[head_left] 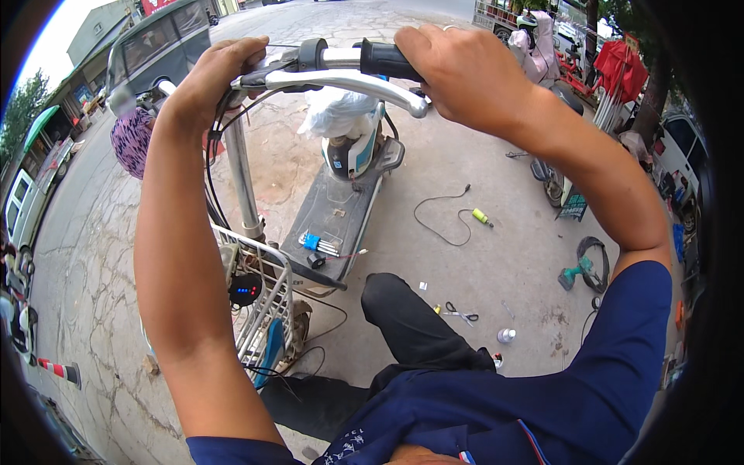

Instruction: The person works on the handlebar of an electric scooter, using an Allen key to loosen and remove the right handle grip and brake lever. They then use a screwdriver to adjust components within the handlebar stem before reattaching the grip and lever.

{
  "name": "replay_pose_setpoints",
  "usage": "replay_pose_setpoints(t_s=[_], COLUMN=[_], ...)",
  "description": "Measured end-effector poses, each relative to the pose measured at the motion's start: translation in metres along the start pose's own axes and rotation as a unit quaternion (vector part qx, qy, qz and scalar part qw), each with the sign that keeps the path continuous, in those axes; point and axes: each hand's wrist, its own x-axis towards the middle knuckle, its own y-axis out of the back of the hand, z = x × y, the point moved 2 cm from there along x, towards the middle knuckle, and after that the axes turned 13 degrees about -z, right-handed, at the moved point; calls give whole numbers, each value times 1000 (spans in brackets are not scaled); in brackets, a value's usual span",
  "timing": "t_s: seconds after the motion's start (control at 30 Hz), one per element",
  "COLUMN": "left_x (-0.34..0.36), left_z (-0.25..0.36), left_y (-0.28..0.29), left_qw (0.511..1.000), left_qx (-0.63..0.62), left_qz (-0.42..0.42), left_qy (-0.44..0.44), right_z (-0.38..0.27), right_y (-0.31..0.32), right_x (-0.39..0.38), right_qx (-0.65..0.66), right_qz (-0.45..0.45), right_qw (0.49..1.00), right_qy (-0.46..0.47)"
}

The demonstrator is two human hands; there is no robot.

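Observation:
Both my arms reach up to a scooter's handlebar (pixel 341 56), which has a silver tube end. My right hand (pixel 473 74) is closed around the black rubber grip (pixel 387 60), which sits on that tube. A silver brake lever (pixel 349 80) runs below it. At the lever's inner end, my left hand (pixel 221 70) is curled around the bar; its fingertips are partly hidden. Black cables (pixel 213 155) hang down beside my left wrist. Underneath stand the metal steering stem (pixel 242 178) and the white wire basket (pixel 252 279), beside a round gauge with lit dots (pixel 246 290).
The scooter's dark footboard (pixel 329 209) carries a blue-held hex key set (pixel 320 244). On the concrete lie a cable with a yellow-green tool (pixel 482 218), scissors (pixel 462 313), a white bottle (pixel 506 335) and a green power tool (pixel 575 273). A person in patterned clothing (pixel 132 143) is at the left.

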Motion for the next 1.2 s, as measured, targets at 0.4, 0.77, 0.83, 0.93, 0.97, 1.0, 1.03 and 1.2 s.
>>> replay_pose_setpoints(t_s=[0.4,0.77,0.83,0.93,0.97,1.0,1.03,1.2], left_x=[0,-1,-3,2,3,5,5,0], left_z=[0,5,3,0,0,-1,-2,-6], left_y=[-3,0,3,5,3,1,2,10], left_qw=[999,997,995,998,998,999,999,998], left_qx=[0,35,32,-3,-6,-8,-9,-4], left_qz=[16,25,60,31,27,21,20,38], left_qy=[27,64,69,54,50,44,44,46], right_z=[35,4,21,40,42,44,45,10], right_y=[14,8,19,17,25,29,29,10], right_x=[10,-14,-3,0,0,-1,0,-23], right_qx=[394,-18,185,427,479,474,471,47], right_qz=[-316,-11,-142,-346,-428,-437,-445,-71], right_qw=[860,1000,972,834,761,759,757,996], right_qy=[-63,-15,25,-53,-88,-91,-88,-33])
